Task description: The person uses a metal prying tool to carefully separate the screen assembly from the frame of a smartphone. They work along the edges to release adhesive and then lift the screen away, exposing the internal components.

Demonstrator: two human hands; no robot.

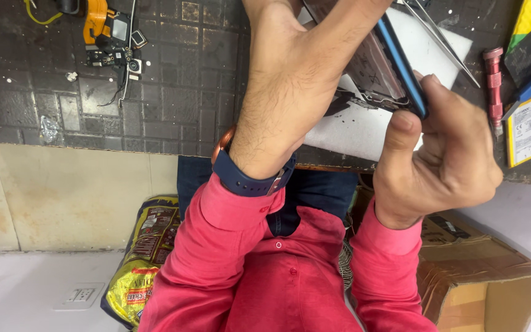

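I hold an opened phone (401, 71) with a blue frame above a white sheet (364, 132) on the dark work mat. My left hand (290, 74), a blue watch on its wrist, reaches over the phone's upper part and covers it; its fingertips run out of the top of the view. My right hand (444, 154) pinches the phone's lower corner between thumb and fingers. The phone's bare metal inside faces my left hand.
Tweezers (440, 37), a red screwdriver (494, 86) and a flat battery (530, 126) lie to the right. Loose circuit parts with an orange flex cable (112, 37) sit at the far left. Below the table edge are a cardboard box (480, 276) and a yellow bag (145, 258).
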